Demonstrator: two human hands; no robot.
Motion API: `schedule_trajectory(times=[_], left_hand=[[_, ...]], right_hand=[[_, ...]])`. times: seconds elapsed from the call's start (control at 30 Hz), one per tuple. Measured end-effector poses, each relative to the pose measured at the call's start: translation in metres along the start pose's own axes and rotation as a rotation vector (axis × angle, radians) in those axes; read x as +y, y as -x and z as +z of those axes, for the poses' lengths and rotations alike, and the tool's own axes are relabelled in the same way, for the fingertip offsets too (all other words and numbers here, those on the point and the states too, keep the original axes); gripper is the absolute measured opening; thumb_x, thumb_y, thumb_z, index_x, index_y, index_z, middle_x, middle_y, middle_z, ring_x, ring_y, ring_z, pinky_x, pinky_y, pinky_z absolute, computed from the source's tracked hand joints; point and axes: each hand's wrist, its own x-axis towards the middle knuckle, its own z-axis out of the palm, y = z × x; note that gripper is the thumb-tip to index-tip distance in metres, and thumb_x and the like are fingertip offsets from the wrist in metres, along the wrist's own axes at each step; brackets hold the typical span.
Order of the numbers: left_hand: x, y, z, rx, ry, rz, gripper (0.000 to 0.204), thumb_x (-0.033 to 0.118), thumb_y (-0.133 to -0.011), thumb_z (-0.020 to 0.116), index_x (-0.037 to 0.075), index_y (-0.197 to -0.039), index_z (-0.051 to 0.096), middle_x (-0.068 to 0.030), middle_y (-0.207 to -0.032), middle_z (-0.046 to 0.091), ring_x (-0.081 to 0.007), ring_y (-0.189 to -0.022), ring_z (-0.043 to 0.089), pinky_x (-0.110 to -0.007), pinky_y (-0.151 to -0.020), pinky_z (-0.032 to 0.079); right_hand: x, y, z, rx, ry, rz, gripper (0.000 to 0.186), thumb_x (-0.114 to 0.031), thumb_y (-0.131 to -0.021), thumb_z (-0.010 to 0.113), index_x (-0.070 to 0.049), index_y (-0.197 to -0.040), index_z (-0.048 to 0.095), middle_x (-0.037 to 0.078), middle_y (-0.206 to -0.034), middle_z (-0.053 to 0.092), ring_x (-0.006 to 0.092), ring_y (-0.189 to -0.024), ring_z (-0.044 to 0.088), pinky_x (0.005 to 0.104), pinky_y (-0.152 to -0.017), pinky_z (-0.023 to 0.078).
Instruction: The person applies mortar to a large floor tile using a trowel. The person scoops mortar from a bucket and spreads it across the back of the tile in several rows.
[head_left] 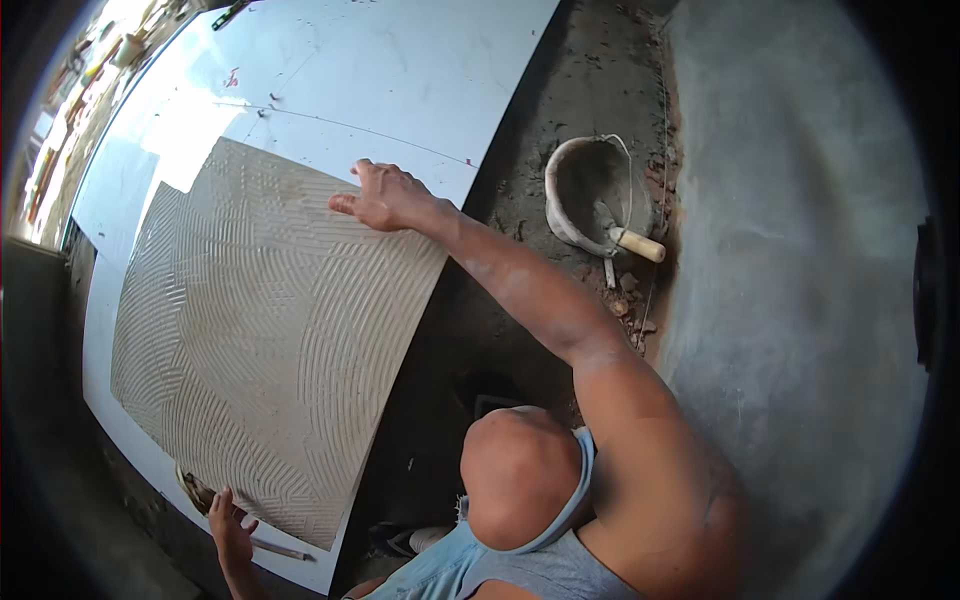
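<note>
A wide patch of grey-beige tile adhesive (250, 330), combed into curved ridges, covers much of a pale slab (400, 60). My right arm reaches far across, and my right hand (385, 197) is over the patch's far right corner, thumb and fingers apart, holding nothing visible. Whether its fingertips touch the adhesive I cannot tell. My left hand (232, 530) is at the near left edge with its fingers spread. Beside its thumb lies a thin metal strip (282, 550), partly hidden. Just beyond its fingertips is a small brownish object (193, 490) of unclear kind.
A mortar-caked bucket (572, 215) with a wire handle stands right of the slab, a wooden-handled trowel (640, 245) in it. Rubble (625, 310) lies along a smooth grey wall (780, 250). A taut string (350, 124) crosses the slab. My bent knee (515, 480) is beside the slab.
</note>
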Motion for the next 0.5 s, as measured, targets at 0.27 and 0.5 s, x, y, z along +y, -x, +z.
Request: schedule_trajectory(times=[0.27, 0.5], left_hand=[[-0.044, -0.022, -0.008, -0.036, 0.074, -0.026, 0.072, 0.053, -0.094, 0.061, 0.004, -0.144, 0.043, -0.0214, -0.157, 0.038, -0.0455, -0.140, 0.040, -0.070, -0.108, 0.027], [-0.024, -0.039, -0.039, 0.483, -0.295, 0.244, 0.059, 0.039, -0.100, 0.064, 0.001, -0.142, 0.048, -0.0158, -0.132, 0.057, -0.0263, -0.116, 0.059, -0.041, -0.098, 0.048]], right_hand=[[0.140, 0.159, -0.092, 0.831, 0.044, -0.136, 0.030, -0.022, -0.087, 0.074, -0.004, -0.109, 0.066, 0.016, -0.106, 0.065, 0.0348, -0.103, 0.064, 0.0453, -0.091, 0.052], [0.235, 0.173, -0.125, 0.634, -0.545, 0.453, 0.038, -0.030, -0.098, 0.068, -0.001, -0.120, 0.059, 0.005, -0.087, 0.061, 0.0164, -0.071, 0.063, 0.0370, -0.066, 0.056]])
